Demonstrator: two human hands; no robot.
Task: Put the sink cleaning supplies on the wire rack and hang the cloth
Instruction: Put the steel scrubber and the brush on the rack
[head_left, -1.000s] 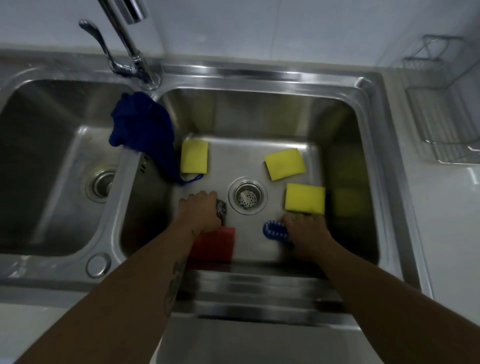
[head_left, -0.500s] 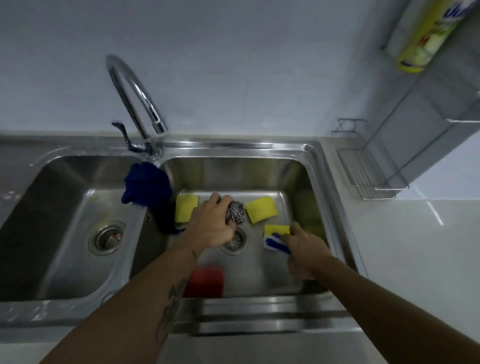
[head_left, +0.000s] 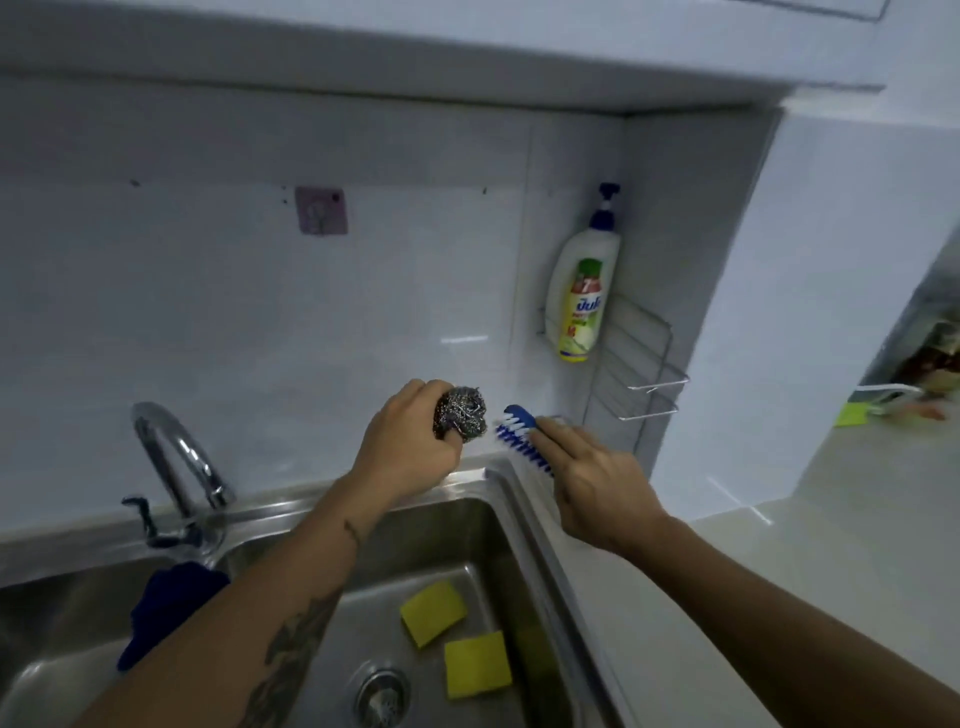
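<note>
Both hands have come up out of the basin since a moment ago, and each has brought something along: the left hand (head_left: 410, 447) is closed around the steel wool scourer (head_left: 461, 420), and the right hand (head_left: 592, 486) is clamped on the blue brush (head_left: 522, 441), bristles pointing down and to the left. They hover above the back right corner of the sink (head_left: 498, 480), side by side, with the wire rack (head_left: 636, 371) up on the wall to the right and not yet reached. The view has lifted too, so the rack and the soap bottle (head_left: 582, 304) standing in its upper tier now show in full (the lower shelf looks bare from here). That reads to me as the first two supplies on their way over. Left behind in the basin are two yellow sponges (head_left: 454, 642) near the drain, and the blue cloth (head_left: 166, 605) is draped over the divider by the tap (head_left: 176, 462); a small wall hook (head_left: 321, 212) above looks the likely spot for it.
</note>
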